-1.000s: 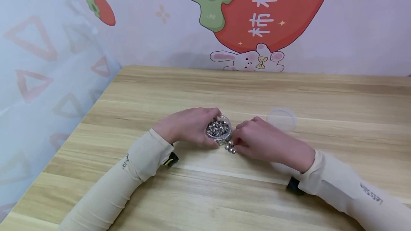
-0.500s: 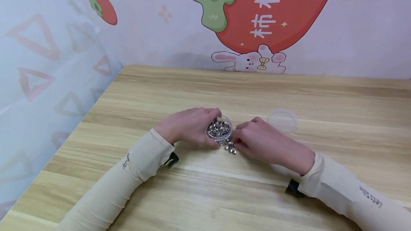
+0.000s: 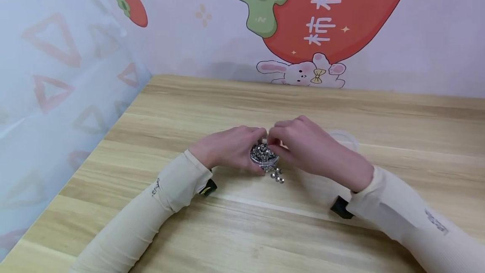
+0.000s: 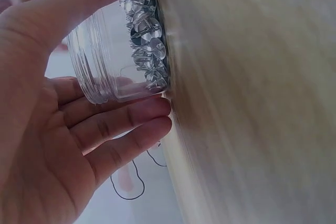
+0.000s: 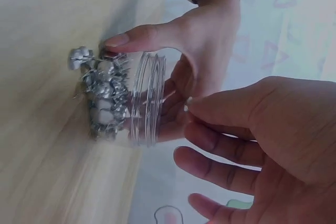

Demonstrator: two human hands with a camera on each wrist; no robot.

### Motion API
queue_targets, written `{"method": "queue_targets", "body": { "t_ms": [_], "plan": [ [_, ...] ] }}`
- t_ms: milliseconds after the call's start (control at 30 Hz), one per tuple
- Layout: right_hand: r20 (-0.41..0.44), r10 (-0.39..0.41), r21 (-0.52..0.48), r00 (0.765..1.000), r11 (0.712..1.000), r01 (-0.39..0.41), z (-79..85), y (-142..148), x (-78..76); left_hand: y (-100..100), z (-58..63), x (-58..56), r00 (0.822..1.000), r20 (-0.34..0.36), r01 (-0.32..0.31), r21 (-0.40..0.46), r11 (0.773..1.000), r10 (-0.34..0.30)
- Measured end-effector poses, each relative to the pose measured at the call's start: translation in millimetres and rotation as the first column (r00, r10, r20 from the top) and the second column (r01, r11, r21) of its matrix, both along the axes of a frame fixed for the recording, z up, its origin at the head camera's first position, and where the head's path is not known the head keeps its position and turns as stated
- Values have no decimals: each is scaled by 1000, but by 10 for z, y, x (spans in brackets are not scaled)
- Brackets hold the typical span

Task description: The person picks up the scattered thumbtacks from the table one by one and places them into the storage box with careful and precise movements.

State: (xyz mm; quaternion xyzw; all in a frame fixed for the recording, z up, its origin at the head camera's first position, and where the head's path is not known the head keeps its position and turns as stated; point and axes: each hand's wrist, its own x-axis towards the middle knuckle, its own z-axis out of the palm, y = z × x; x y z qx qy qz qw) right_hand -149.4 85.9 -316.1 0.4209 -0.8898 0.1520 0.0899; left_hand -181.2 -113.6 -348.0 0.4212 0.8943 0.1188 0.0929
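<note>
A clear plastic jar [image 5: 149, 103] stands uncovered on the wooden table, part filled with silver thumbtacks [image 4: 149, 40]. My left hand [image 3: 235, 147] grips its side, thumb on the near side and fingers on the far side. Over the jar's mouth, my right hand [image 3: 308, 148] has thumb and index finger pinched together. A small bright bit, seemingly a thumbtack [image 5: 187, 105], shows at those tips; most of it is hidden. Several loose thumbtacks [image 3: 278, 176] lie in a small cluster on the table, close to the jar's near right side.
Behind the right hand lies a round translucent lid [image 3: 346, 139], partly covered by that hand. The wooden table [image 3: 235, 231] reaches back to a printed cloth [image 3: 212, 45]. Another pale cloth [image 3: 57, 108] hangs along the left edge.
My right hand has risen from the loose thumbtacks and moved over the jar's mouth. The left hand stays on the jar. The head view has turned slightly left.
</note>
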Motion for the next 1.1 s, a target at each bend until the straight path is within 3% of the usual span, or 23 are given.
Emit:
{"method": "queue_targets", "body": {
  "t_ms": [200, 467, 733, 1100],
  "plan": [
    [-12, -39, -1, 999, 999, 39, 11, -63, -42, 13, -5, -13, 1000, -4, 10, 6, 1000, -10],
    [129, -159, 71, 979, 986, 151, 67, 73, -44, 59, -5, -20, 1000, -8, -23, -19, 1000, 23],
    [124, -161, 107, 979, 983, 149, 49, 103, -6, 72, 12, -30, 999, 17, -36, -41, 999, 36],
    [121, -115, 79, 986, 991, 106, 78, 114, 90, -4, -10, -29, 998, 25, -63, -12, 998, 63]
  ]
}}
